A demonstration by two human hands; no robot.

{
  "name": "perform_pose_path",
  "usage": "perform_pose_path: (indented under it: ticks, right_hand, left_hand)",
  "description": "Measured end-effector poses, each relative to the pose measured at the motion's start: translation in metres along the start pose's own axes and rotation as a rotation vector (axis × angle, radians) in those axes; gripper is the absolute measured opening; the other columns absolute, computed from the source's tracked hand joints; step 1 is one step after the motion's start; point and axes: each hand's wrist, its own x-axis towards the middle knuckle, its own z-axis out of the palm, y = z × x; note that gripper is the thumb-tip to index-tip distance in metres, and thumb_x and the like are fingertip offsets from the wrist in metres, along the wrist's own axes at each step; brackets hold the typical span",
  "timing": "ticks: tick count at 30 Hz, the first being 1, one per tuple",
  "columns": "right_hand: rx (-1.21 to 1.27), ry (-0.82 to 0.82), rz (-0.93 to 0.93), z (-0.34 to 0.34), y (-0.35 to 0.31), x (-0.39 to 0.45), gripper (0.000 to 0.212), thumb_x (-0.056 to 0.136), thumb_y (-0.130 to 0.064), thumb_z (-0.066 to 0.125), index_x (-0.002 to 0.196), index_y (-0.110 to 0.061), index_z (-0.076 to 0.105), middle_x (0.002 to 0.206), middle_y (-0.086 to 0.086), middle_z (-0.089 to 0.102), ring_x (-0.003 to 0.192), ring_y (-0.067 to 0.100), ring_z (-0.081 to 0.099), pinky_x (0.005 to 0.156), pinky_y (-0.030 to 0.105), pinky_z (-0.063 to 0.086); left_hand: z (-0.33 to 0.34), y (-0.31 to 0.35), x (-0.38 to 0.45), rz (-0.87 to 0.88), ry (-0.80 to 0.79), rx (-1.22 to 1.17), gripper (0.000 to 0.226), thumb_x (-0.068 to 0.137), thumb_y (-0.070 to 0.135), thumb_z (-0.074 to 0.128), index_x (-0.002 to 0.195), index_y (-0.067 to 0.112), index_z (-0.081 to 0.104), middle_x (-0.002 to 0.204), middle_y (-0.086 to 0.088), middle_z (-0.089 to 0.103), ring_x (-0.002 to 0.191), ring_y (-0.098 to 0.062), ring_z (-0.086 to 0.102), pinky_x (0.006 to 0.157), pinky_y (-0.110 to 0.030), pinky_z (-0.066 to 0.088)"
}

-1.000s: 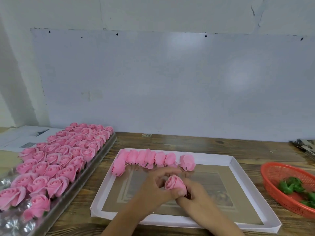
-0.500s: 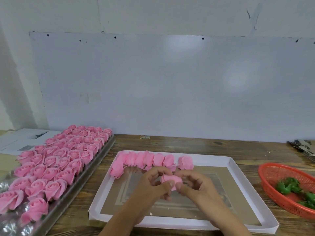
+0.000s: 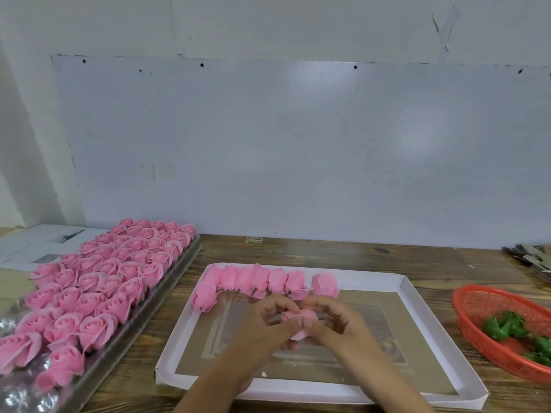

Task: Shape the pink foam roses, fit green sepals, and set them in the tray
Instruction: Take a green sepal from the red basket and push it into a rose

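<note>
A pink foam rose (image 3: 299, 318) is pinched between my left hand (image 3: 268, 326) and my right hand (image 3: 337, 323), held just above the shallow white tray (image 3: 414, 308) in front of me. The fingertips of both hands press on its petals. Along the tray's far edge lies a row of several closed pink rosebuds (image 3: 262, 280). Green sepals (image 3: 507, 324) lie in a red plastic basket (image 3: 477, 296) at the right.
A long metal tray (image 3: 167, 289) on the left holds several rows of opened pink roses (image 3: 101, 278). Papers (image 3: 32, 245) lie behind it. Metal tools (image 3: 533, 259) sit at the far right of the wooden table (image 3: 357, 251). A white wall panel stands behind.
The rose has been turned and worked between my fingers. My hands have shifted slightly farther into the tray and spread a little around the flower.
</note>
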Motion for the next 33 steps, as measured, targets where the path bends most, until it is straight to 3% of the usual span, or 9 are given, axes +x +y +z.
perform_pose_path:
  ticks: [2,5,12,15,18,22,27,30,33]
  right_hand:
    - [-0.025,-0.009,-0.029,-0.001,-0.001,0.0,0.023,0.085,0.001,0.071,0.097,-0.018,0.076,0.091,0.025,0.069,0.075,0.027,0.057,0.08,0.048,0.053]
    - [0.016,0.007,-0.002,-0.002,-0.001,0.001,0.019,0.089,0.002,0.065,0.101,-0.009,0.074,0.08,0.016,0.07,0.07,0.02,0.063,0.071,0.034,0.057]
    - [0.034,-0.025,0.067,-0.001,-0.001,0.001,0.021,0.093,-0.022,0.059,0.095,-0.007,0.074,0.072,0.012,0.065,0.062,0.017,0.06,0.057,0.027,0.053]
    - [0.013,-0.007,0.045,0.0,0.001,0.001,0.025,0.083,-0.029,0.068,0.1,-0.012,0.073,0.09,0.013,0.072,0.076,0.02,0.064,0.069,0.031,0.059]
    - [-0.012,-0.001,-0.015,-0.001,0.0,0.0,0.018,0.082,-0.012,0.075,0.099,-0.017,0.075,0.098,0.016,0.072,0.082,0.025,0.062,0.085,0.045,0.056]
    - [0.044,0.014,-0.015,-0.003,0.0,-0.001,0.019,0.088,0.003,0.066,0.095,-0.012,0.075,0.093,0.016,0.074,0.082,0.02,0.068,0.077,0.03,0.058]
    - [0.117,-0.027,0.072,-0.001,-0.001,-0.002,0.024,0.086,-0.01,0.066,0.107,0.0,0.069,0.094,0.017,0.074,0.084,0.02,0.071,0.074,0.028,0.057]
    - [-0.001,-0.036,0.042,0.001,0.001,-0.001,0.024,0.085,0.006,0.069,0.108,-0.001,0.068,0.095,0.012,0.075,0.087,0.02,0.07,0.08,0.029,0.056]
    - [0.033,0.005,-0.009,0.005,0.0,-0.001,0.025,0.08,0.002,0.074,0.104,-0.005,0.071,0.098,0.016,0.075,0.091,0.024,0.07,0.081,0.03,0.056]
  left_hand:
    - [-0.001,0.0,0.0,-0.007,-0.013,-0.034,0.024,0.076,0.023,0.083,0.094,0.011,0.071,0.102,-0.012,0.073,0.08,-0.024,0.067,0.07,-0.034,0.056]
    - [-0.003,0.0,0.0,0.003,-0.027,-0.031,0.031,0.074,0.021,0.083,0.099,0.01,0.069,0.106,-0.015,0.071,0.077,-0.026,0.063,0.072,-0.036,0.056]
    - [0.0,0.002,-0.002,0.057,-0.026,-0.002,0.029,0.075,0.023,0.081,0.092,0.003,0.069,0.08,-0.014,0.068,0.068,-0.024,0.062,0.068,-0.032,0.055]
    - [-0.001,0.0,-0.001,0.046,-0.007,0.007,0.024,0.078,0.022,0.082,0.091,0.005,0.07,0.08,-0.014,0.069,0.067,-0.023,0.064,0.068,-0.031,0.055]
    - [-0.001,-0.002,0.0,0.035,0.008,-0.004,0.013,0.081,0.015,0.08,0.088,0.009,0.071,0.081,-0.013,0.07,0.066,-0.022,0.064,0.068,-0.03,0.055]
    - [-0.001,-0.001,-0.001,0.028,-0.004,-0.029,0.024,0.075,0.021,0.082,0.092,0.009,0.071,0.092,-0.015,0.072,0.069,-0.024,0.064,0.071,-0.035,0.056]
    - [0.003,0.002,-0.002,0.076,0.055,0.037,0.023,0.07,0.03,0.081,0.087,0.017,0.073,0.09,-0.012,0.074,0.073,-0.025,0.068,0.068,-0.033,0.057]
    - [0.006,0.002,-0.002,0.1,0.107,0.116,0.02,0.068,0.032,0.079,0.087,0.027,0.075,0.09,-0.004,0.076,0.076,-0.014,0.069,0.066,-0.025,0.054]
    - [0.008,0.003,-0.002,0.074,0.088,0.06,0.045,0.064,0.032,0.086,0.107,0.036,0.072,0.107,0.0,0.075,0.095,-0.013,0.072,0.076,-0.025,0.056]
